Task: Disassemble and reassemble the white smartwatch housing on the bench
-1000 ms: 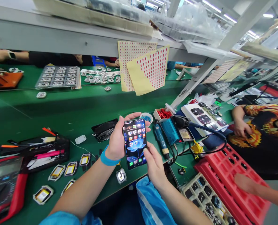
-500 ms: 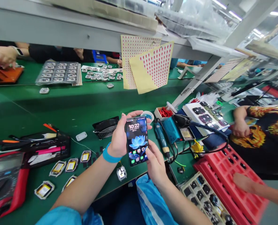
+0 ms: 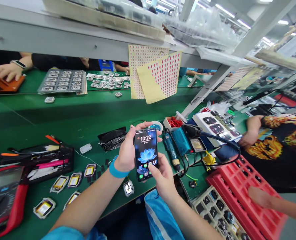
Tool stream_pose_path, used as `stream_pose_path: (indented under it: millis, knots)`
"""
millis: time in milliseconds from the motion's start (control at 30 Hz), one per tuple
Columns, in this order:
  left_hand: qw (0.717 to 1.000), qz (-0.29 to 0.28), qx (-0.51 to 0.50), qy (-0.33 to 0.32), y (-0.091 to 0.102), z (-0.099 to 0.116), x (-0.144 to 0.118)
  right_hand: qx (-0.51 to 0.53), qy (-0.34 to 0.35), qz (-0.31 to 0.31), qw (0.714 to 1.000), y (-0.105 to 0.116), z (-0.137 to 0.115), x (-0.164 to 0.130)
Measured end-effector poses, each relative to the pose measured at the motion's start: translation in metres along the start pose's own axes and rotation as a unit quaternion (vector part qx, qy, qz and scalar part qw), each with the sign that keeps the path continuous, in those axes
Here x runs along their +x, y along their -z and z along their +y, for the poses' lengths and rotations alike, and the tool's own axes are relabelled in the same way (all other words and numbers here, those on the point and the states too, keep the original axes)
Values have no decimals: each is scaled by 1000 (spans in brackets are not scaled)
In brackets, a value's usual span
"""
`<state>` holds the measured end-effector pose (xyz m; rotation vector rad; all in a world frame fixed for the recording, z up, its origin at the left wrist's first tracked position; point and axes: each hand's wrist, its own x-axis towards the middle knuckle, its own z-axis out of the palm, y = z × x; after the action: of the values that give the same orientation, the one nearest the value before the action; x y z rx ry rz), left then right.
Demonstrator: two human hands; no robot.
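A smartphone (image 3: 146,146) with a lit screen, showing 10:22 and a blue lotus, is held upright above the bench. My left hand (image 3: 128,150), a blue band at its wrist, wraps round the phone's left side, with fingertips showing past its right edge. At the lower right, my right hand (image 3: 164,180) closes on the phone's edge, its thumb over the lower screen; its other fingers are partly hidden. Just below the phone lies a small square watch module (image 3: 128,188). Several open watch cases (image 3: 90,170) with yellow-edged parts lie left of my left forearm.
A red multimeter (image 3: 5,196) and a black tool pouch (image 3: 50,163) lie at left. To the right are a blue electric screwdriver (image 3: 171,150), red trays (image 3: 248,190) and a beige parts tray (image 3: 200,201). A co-worker's arm (image 3: 270,198) reaches over the red trays. Sticker sheets (image 3: 160,76) hang ahead.
My right thumb has moved left from the phone's right edge onto the lower screen. The view has shifted slightly; my left hand keeps its hold. At far right, a co-worker's hand has moved left.
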<state>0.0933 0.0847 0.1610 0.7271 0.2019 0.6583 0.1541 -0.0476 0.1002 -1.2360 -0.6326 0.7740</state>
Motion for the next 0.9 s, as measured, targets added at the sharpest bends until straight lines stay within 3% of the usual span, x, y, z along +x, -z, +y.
stream_pose_path:
  millis: [300,533,767,900]
  knots:
    - [1000,12,-9,9,0,4,1,43,-14,-58,997,7,-1,-5]
    - [1000,16,-11,20,2,8,2,22,-80,-117,990,9,-8,-5]
    - [999,20,-20,23,1,8,2,68,-62,-153,984,11,-12,-7]
    - [1000,19,-15,18,1,8,2,69,-37,-128,989,8,-11,-7]
